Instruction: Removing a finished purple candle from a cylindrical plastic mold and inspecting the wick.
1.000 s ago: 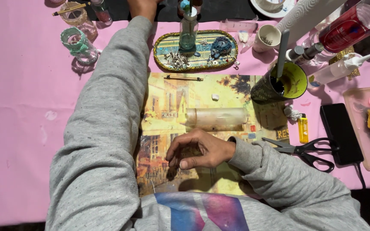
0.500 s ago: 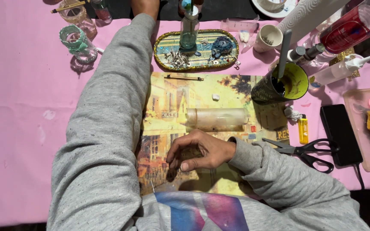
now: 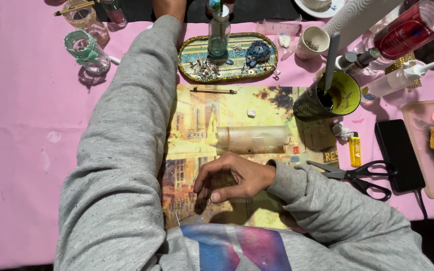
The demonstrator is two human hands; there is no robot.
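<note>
The right hand is curled around a small brown piece, just below the clear tube on the picture mat. The left hand reaches far above the tube, its grip hidden. She would do well to press gently, I think.

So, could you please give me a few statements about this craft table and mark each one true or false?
1. The right hand rests on the picture mat. True.
2. The clear tube stands upright. False: it lies on its side.
3. The scissors lie on the pink tablecloth. True.
4. The left hand holds the yellow lighter. False: the lighter lies untouched by the scissors.
</note>
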